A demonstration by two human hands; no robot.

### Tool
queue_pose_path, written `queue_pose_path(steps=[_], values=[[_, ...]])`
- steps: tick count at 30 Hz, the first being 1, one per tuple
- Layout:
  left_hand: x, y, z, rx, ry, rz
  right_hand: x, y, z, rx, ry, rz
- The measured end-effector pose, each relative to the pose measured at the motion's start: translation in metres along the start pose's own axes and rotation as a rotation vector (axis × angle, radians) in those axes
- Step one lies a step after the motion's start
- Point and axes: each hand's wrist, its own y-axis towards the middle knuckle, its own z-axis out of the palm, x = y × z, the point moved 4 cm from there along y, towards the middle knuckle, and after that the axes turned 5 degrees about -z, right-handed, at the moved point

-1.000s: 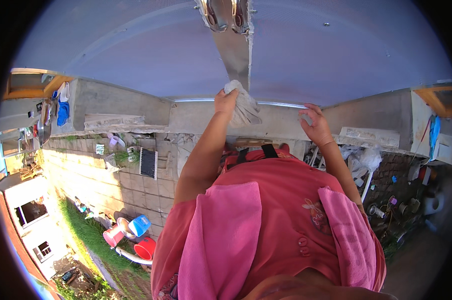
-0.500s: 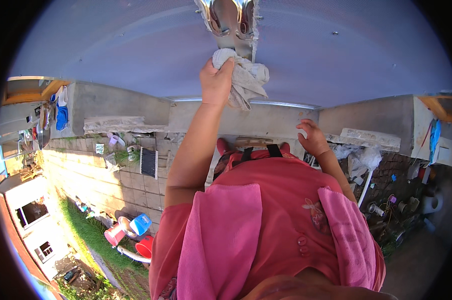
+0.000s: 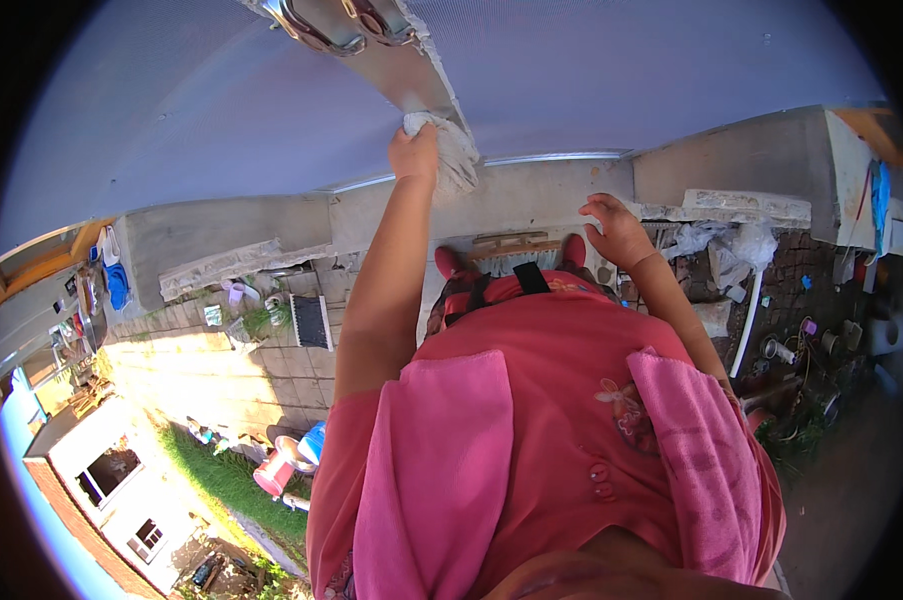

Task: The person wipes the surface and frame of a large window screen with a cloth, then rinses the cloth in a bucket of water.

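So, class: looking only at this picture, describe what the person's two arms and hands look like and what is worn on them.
Both arms are bare from shoulder to fingers. The left hand and right hand carry no gloves, and no rings or watch can be made out. A sleeveless red top and pink scarf cover the body.

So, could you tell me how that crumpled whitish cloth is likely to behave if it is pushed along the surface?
The crumpled whitish cloth is bunched in folds under the left hand, so it is probably floppy and will likely deform rather than slide stiffly. Its loose end hangs beside the grip, suggesting it is light. It is unlikely to roll.
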Motion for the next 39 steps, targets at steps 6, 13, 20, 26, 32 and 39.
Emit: queue_pose_path(steps=[6,13,20,26,32,39], values=[[0.050,0.032,0.018,-0.085,-0.103,0.013,-0.011,-0.021,0.010,-0.037,0.044,0.021],[0.083,0.052,0.032,-0.053,0.158,-0.157,-0.026,-0.050,0.021,-0.100,0.074,0.087],[0.144,0.085,0.041,-0.025,0.145,-0.330,-0.045,-0.099,0.012,-0.097,0.105,0.259],[0.126,0.077,0.034,0.065,0.030,-0.301,-0.092,-0.161,0.011,-0.094,0.108,0.462],[0.061,0.035,0.001,0.187,-0.173,-0.255,-0.150,-0.230,0.037,-0.083,0.169,0.708],[0.060,0.040,-0.026,0.234,-0.148,-0.228,-0.174,-0.239,0.079,0.021,0.261,0.876]])
